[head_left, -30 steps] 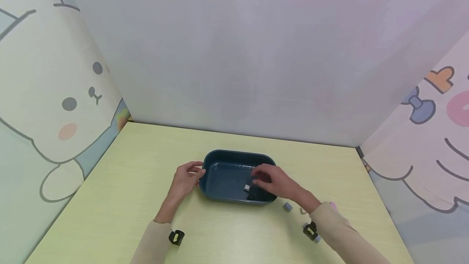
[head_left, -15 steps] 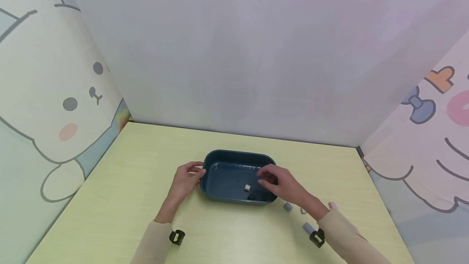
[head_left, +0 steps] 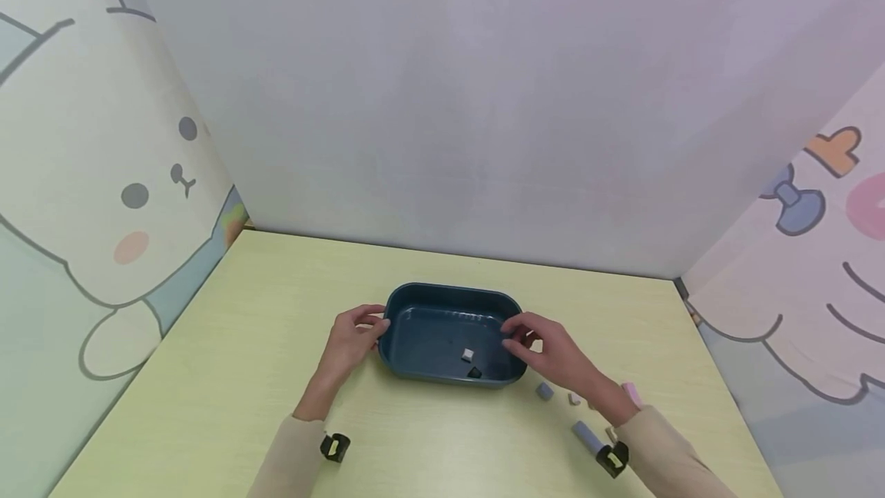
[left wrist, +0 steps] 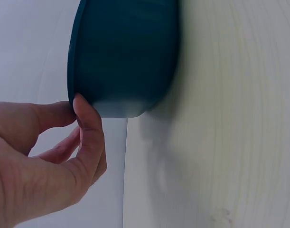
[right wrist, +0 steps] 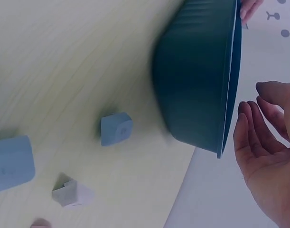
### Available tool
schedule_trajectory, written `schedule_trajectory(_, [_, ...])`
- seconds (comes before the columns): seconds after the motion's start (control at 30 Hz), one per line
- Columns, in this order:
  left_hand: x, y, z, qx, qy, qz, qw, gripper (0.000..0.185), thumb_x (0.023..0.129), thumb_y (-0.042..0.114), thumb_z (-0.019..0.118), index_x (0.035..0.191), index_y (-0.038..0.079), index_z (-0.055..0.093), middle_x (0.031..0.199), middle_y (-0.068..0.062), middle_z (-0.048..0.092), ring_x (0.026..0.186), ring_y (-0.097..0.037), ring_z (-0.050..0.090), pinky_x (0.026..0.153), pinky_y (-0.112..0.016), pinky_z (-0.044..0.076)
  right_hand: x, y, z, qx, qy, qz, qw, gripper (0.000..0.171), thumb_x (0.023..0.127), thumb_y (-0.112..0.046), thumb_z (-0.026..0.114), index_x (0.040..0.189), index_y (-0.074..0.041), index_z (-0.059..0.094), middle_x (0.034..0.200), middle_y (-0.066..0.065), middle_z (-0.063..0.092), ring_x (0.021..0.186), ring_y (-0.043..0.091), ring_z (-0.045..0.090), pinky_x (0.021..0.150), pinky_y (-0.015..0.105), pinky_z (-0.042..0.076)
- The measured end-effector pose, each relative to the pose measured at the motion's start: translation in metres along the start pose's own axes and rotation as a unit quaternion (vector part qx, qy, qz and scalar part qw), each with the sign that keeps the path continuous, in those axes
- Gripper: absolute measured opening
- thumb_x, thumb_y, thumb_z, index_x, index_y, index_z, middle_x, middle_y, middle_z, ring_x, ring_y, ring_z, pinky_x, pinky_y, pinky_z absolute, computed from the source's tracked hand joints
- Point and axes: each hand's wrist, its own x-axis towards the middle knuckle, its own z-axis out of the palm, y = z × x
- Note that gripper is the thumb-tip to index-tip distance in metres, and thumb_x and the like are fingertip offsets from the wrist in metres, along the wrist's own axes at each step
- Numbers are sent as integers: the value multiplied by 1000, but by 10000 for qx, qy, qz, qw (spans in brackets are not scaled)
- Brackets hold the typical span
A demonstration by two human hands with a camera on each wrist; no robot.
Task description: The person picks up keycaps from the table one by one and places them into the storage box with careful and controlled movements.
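Observation:
A dark teal plastic basin [head_left: 429, 336] sits on the table. My left hand [head_left: 349, 338] pinches its left rim between thumb and fingers, also plain in the left wrist view. Inside the basin lie a small white keycap [head_left: 468, 355] and a black keycap [head_left: 474, 372]. Over the basin's right end hovers my right hand [head_left: 542, 346], its fingers loosely bent and apart from the thumb. Nothing shows between them in the right wrist view, where the hand [right wrist: 273, 142] appears beside the rim.
Right of the basin lie a small blue keycap [right wrist: 116, 129], a whitish keycap [right wrist: 72, 194] and a longer blue keycap [head_left: 588, 436]. A pink piece [head_left: 631, 393] is near my right forearm. A pale wall [head_left: 442, 98] stands behind the table [head_left: 290, 275].
My right hand has drawn back to the right, from over the basin's inside toward its right rim. More of the black keycap shows now. The left hand stays on the rim.

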Motion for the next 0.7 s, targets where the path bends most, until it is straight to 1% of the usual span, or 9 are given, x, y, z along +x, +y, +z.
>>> schedule_trajectory(0.17, [1, 0, 1, 49, 11, 43, 10000, 31, 97, 6, 70, 125, -5, 67, 100, -18, 69, 79, -31, 70, 67, -37, 59, -6, 0, -4, -37, 92, -2, 10000, 20, 94, -6, 74, 114, -8, 68, 101, -6, 69, 85, 8, 64, 72, 26, 57])
schedule_trajectory(0.27, [1, 1, 1, 65, 23, 16, 10000, 31, 97, 6, 71, 125, -4, 67, 100, -17, 69, 79, -30, 70, 67, -37, 59, -10, 0, -6, -24, 174, -12, 9998, 19, 95, -6, 74, 113, -5, 69, 102, -5, 69, 86, 9, 65, 71, 27, 57])
schedule_trajectory(0.37, [0, 1, 1, 63, 10, 20, 10000, 31, 97, 6, 71, 126, -4, 67, 101, -17, 69, 80, -31, 70, 67, -37, 59, -15, 0, -8, 15, 255, 42, 9997, 19, 95, -5, 73, 113, -5, 69, 104, -4, 69, 87, 10, 65, 71, 27, 57])
schedule_trajectory(0.57, [-1, 3, 1, 31, -12, 23, 10000, 31, 97, 6, 70, 126, -5, 67, 101, -18, 69, 79, -30, 69, 65, -33, 58, -23, 0, -10, 119, 375, 324, 9987, 21, 94, -6, 75, 114, -6, 69, 106, -4, 70, 89, 9, 66, 73, 27, 58])
schedule_trajectory(0.7, [-1, 2, 1, 0, -35, 55, 10000, 31, 97, 5, 70, 126, -6, 67, 101, -18, 69, 79, -31, 69, 65, -34, 58, -28, 1, -12, 150, 454, 400, 9981, 21, 94, -6, 74, 114, -6, 69, 106, -1, 71, 89, 9, 67, 74, 28, 58])
